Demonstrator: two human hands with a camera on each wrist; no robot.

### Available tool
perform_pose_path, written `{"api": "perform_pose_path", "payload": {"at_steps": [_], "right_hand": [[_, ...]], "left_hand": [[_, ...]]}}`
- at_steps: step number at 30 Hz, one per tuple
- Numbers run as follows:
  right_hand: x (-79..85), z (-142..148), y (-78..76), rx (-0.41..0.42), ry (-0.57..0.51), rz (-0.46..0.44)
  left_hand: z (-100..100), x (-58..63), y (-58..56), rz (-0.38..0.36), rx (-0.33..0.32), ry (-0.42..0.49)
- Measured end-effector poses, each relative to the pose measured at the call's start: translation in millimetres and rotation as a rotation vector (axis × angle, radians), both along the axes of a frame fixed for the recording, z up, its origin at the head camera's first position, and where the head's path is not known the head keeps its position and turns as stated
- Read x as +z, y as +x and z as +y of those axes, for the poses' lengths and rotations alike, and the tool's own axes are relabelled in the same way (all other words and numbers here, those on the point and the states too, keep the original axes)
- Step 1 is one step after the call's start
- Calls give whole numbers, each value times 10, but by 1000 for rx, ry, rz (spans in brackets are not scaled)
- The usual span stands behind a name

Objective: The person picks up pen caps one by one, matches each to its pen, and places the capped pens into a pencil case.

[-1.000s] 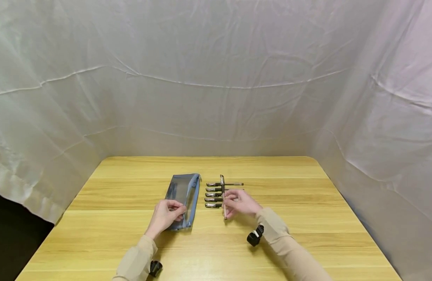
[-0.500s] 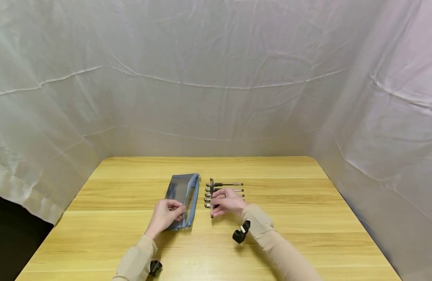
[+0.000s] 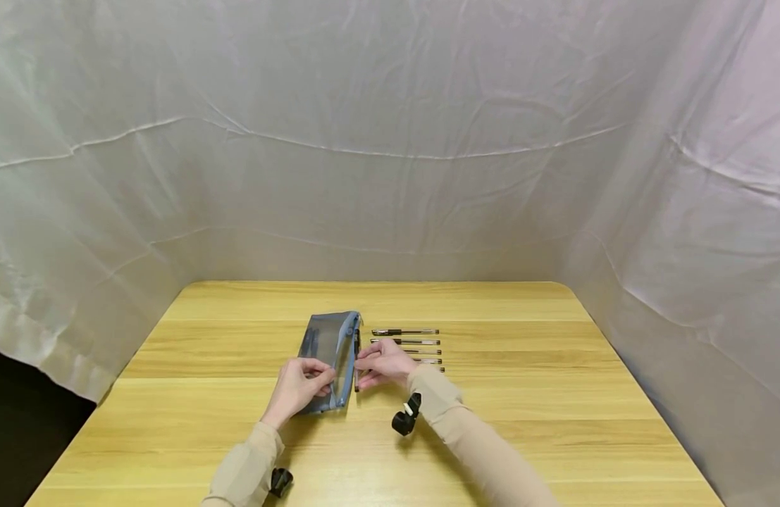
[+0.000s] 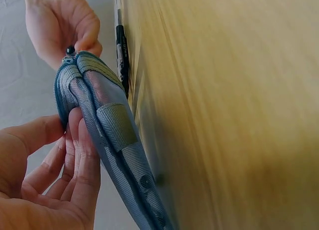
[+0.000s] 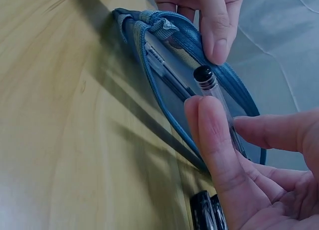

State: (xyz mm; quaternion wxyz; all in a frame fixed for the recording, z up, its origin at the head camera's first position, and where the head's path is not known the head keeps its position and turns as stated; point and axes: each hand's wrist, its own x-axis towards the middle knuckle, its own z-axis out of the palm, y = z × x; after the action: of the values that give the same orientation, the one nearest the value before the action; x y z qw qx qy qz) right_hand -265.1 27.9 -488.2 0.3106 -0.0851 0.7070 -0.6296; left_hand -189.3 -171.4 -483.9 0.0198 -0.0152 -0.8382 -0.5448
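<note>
A blue mesh zip pouch (image 3: 323, 334) lies on the table, its zipped mouth spread apart and facing right. With thumb and fingers my left hand (image 3: 297, 386) pinches one edge of that mouth (image 4: 60, 103). My right hand (image 3: 383, 362) holds a capped gel pen (image 5: 205, 79) between thumb and fingers, right at the pouch's opening. The pen runs lengthwise along the mouth, its clear barrel partly behind my fingers. Inside the pouch, at least one other pen (image 5: 167, 68) shows in the right wrist view.
To the right of the pouch lie several black gel pens (image 3: 415, 332) in a row, partly covered by my right hand. The wooden table (image 3: 491, 436) is bounded by grey-white cloth (image 3: 390, 211) at the back and sides.
My right hand has moved left with the pen, from above the row of pens to the pouch's mouth. My left hand has stayed on the pouch edge.
</note>
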Motion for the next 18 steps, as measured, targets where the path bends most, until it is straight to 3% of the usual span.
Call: {"api": "perform_pose_path", "payload": {"at_steps": [6, 12, 16, 18], "right_hand": [[9, -38, -11, 33, -68, 1], [-15, 69, 16, 40, -61, 68], [-18, 205, 51, 32, 13, 172], [-20, 289, 63, 40, 85, 272]], "left_hand": [[10, 0, 9, 10, 7, -7], [4, 0, -1, 4, 11, 12], [4, 16, 8, 1, 7, 13], [5, 15, 10, 0, 5, 13]]}}
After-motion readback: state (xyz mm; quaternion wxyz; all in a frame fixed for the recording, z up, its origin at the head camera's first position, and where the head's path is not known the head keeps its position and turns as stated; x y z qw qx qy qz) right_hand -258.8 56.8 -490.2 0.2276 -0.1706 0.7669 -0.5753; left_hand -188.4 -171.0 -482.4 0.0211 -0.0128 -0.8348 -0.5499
